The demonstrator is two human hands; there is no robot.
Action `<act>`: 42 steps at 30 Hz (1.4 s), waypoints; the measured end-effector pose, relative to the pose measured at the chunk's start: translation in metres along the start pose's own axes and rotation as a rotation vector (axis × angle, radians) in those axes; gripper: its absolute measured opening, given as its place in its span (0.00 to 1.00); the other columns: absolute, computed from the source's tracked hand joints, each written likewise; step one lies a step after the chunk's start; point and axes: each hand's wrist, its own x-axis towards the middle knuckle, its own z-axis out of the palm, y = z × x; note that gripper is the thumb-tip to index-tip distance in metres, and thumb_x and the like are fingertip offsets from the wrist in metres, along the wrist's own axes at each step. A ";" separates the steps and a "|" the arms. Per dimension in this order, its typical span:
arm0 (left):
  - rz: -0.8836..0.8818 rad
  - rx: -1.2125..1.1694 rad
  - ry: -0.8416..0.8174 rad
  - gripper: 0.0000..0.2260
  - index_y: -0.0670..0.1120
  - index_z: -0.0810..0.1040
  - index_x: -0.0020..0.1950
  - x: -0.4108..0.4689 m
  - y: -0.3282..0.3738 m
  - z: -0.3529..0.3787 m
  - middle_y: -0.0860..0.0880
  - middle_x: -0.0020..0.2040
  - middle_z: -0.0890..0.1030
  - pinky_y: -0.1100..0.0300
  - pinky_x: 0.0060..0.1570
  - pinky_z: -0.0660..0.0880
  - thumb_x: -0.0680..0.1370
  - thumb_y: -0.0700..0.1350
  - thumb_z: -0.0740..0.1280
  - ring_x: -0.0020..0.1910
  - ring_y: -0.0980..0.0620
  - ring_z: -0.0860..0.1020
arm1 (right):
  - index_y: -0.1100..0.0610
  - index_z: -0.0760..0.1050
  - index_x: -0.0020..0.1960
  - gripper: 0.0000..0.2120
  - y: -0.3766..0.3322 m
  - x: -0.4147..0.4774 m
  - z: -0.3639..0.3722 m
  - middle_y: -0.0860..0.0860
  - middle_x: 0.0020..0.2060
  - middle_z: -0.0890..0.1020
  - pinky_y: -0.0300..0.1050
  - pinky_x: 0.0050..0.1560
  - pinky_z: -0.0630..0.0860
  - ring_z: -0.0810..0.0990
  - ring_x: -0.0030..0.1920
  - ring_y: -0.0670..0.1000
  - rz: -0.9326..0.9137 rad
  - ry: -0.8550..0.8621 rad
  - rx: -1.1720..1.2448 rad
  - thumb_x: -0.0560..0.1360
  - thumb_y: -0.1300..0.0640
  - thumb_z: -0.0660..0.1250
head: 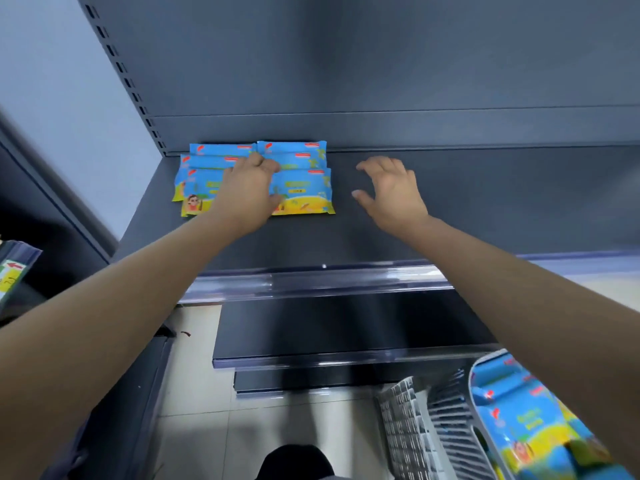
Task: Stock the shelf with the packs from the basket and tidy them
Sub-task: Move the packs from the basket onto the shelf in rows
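Several blue and yellow packs (304, 188) lie in two short stacks at the back left of the dark grey shelf (485, 202). My left hand (247, 187) rests on top of them where the two stacks meet, its fingers bent down over the packs. My right hand (391, 188) hovers above the bare shelf just right of the packs, fingers spread and holding nothing. At the bottom right a grey slatted basket (446, 420) holds more of the same packs (530, 420), partly hidden by my right forearm.
A clear price rail (311, 282) runs along the shelf's front edge. Below it sit a lower dark shelf (346, 327) and a pale tiled floor (207, 410). The shelving upright (128, 81) with slots bounds the left side. Another shelf unit (20, 271) stands at far left.
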 end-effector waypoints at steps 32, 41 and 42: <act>0.084 0.162 -0.584 0.20 0.39 0.69 0.60 -0.212 0.383 0.226 0.40 0.57 0.75 0.49 0.52 0.74 0.72 0.45 0.68 0.55 0.41 0.76 | 0.55 0.51 0.77 0.35 0.350 -0.335 -0.013 0.58 0.75 0.59 0.52 0.71 0.61 0.59 0.74 0.59 0.381 -0.759 -0.033 0.77 0.46 0.63; 0.000 0.026 -0.754 0.23 0.38 0.67 0.62 -0.216 0.390 0.239 0.42 0.60 0.74 0.45 0.59 0.71 0.72 0.46 0.70 0.58 0.41 0.74 | 0.54 0.39 0.77 0.46 0.363 -0.319 0.006 0.59 0.74 0.60 0.53 0.70 0.66 0.64 0.72 0.62 0.428 -0.832 0.022 0.74 0.49 0.69; -0.009 0.010 -0.798 0.29 0.38 0.65 0.65 -0.217 0.391 0.240 0.43 0.60 0.73 0.44 0.60 0.70 0.70 0.48 0.72 0.59 0.41 0.73 | 0.53 0.41 0.77 0.47 0.362 -0.317 0.007 0.61 0.74 0.59 0.54 0.69 0.66 0.63 0.72 0.63 0.442 -0.813 0.026 0.72 0.50 0.71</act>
